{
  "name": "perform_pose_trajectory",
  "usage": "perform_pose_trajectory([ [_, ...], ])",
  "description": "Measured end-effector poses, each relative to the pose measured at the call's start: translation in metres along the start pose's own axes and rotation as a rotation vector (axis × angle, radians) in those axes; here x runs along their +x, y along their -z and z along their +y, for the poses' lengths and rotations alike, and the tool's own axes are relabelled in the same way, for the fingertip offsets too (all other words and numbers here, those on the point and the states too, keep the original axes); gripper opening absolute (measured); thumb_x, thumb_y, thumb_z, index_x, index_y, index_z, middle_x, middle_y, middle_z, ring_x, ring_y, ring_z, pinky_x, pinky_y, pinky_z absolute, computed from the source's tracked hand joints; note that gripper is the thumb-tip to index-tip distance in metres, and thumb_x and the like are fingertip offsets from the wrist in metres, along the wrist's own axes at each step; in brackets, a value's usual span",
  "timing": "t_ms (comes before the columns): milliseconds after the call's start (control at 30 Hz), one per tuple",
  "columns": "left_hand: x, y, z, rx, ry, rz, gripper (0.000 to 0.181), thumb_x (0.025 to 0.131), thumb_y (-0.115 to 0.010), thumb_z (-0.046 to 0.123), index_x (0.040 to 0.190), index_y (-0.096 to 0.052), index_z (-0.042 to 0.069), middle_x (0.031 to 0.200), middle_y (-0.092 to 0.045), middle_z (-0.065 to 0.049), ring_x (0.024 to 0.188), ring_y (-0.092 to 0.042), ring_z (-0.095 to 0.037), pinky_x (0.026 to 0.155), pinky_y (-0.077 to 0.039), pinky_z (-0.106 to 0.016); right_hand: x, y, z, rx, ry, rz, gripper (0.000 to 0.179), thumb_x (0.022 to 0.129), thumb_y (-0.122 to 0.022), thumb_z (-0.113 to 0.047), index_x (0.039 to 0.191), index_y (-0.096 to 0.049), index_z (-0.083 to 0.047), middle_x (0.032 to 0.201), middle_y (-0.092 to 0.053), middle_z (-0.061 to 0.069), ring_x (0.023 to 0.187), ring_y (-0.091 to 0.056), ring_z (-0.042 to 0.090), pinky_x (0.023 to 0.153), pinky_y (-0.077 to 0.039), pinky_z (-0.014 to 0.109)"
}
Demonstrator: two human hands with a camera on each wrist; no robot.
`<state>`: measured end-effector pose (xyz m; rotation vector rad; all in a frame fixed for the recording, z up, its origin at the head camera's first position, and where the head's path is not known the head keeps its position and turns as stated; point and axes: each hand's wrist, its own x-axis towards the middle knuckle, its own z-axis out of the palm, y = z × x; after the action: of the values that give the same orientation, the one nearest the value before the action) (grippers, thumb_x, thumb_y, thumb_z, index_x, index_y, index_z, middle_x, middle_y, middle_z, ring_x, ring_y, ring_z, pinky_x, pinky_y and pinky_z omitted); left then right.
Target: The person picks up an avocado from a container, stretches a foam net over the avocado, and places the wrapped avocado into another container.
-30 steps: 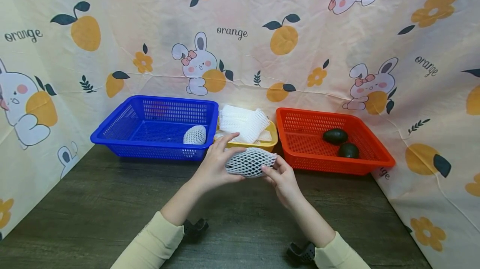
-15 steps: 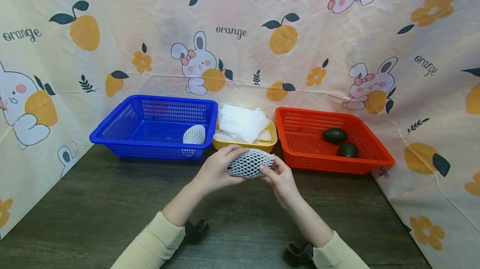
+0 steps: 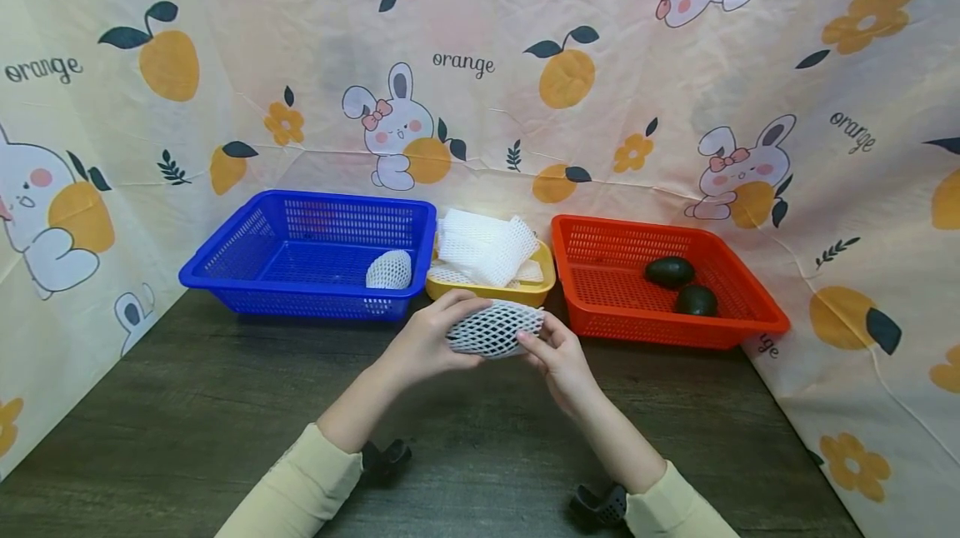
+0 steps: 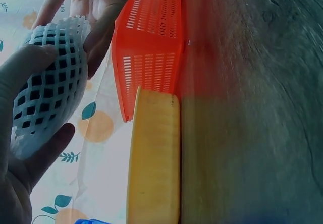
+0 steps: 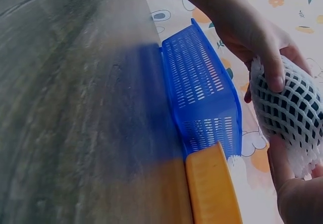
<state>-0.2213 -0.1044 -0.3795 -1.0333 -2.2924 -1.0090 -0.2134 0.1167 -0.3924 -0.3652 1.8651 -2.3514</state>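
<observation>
The netted fruit (image 3: 493, 330) is shifting left, left hand (image 3: 429, 338) gripping, right hand (image 3: 561, 361) pinching its end; wrapping is seemingly finishing, next needing straightening.

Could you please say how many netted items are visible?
2: the held netted item in the left hand and right hand; the other netted item in the blue basket, which may hide more.

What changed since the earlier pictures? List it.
The left hand lowered a raised finger onto the netted fruit. The fruit and right hand shifted slightly left; the right hand still pinches one end. Blue basket, yellow tub and red basket stayed put.
</observation>
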Motion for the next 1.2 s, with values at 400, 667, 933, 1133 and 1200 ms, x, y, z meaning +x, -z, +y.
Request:
perform_pose_trajectory([
  [400, -0.004, 0.013, -0.001, 0.039, 0.016, 0.02, 0.07, 0.062, -0.09, 0.014, 0.125, -0.06, 0.012, 0.12, -0.058, -0.005, 0.1, -0.058, -0.019, 0.082, -0.051, -0.034, 0.008, -0.007, -0.005, -0.062, 0.009, -0.071, 0.04, 0.092, -0.059, -0.003, 0.129, -0.047, 0.007, 0.112, -0.059, 0.014, 0.098, -0.06, 0.02, 0.087, -0.05, 0.04],
  [667, -0.004, 0.018, -0.002, 0.029, 0.045, 0.045, 0.069, 0.061, -0.089, 0.012, 0.124, -0.061, 0.012, 0.12, -0.057, -0.004, 0.103, -0.057, -0.02, 0.083, -0.051, -0.036, 0.011, -0.009, -0.01, -0.091, 0.032, -0.035, 0.039, 0.091, -0.059, 0.003, 0.128, -0.049, 0.009, 0.111, -0.059, 0.014, 0.095, -0.061, 0.018, 0.084, -0.052, 0.036],
  [933, -0.002, 0.023, -0.001, 0.031, 0.044, -0.005, 0.07, 0.065, -0.088, 0.012, 0.128, -0.058, 0.013, 0.123, -0.056, -0.004, 0.106, -0.056, -0.019, 0.086, -0.05, -0.036, 0.013, -0.012, -0.011, -0.126, 0.031, -0.009, 0.039, 0.09, -0.062, 0.004, 0.127, -0.051, 0.008, 0.113, -0.059, 0.016, 0.094, -0.062, 0.018, 0.083, -0.052, 0.033],
  [1133, 0.0, 0.025, -0.002, 0.051, 0.023, -0.037, 0.073, 0.064, -0.089, 0.012, 0.13, -0.057, 0.011, 0.125, -0.059, -0.006, 0.111, -0.056, -0.022, 0.091, -0.047, -0.039, 0.014, -0.013, -0.011, -0.119, 0.042, -0.011, 0.038, 0.089, -0.062, 0.004, 0.126, -0.051, 0.009, 0.113, -0.059, 0.017, 0.094, -0.063, 0.017, 0.082, -0.052, 0.032],
  [1200, 0.0, 0.026, -0.002, 0.055, 0.024, -0.033, 0.073, 0.063, -0.089, 0.013, 0.13, -0.057, 0.012, 0.125, -0.059, -0.006, 0.111, -0.055, -0.021, 0.092, -0.047, -0.04, 0.014, -0.014, -0.012, -0.108, 0.047, -0.018, 0.039, 0.09, -0.061, 0.005, 0.127, -0.051, 0.009, 0.112, -0.059, 0.016, 0.094, -0.063, 0.017, 0.082, -0.053, 0.033],
])
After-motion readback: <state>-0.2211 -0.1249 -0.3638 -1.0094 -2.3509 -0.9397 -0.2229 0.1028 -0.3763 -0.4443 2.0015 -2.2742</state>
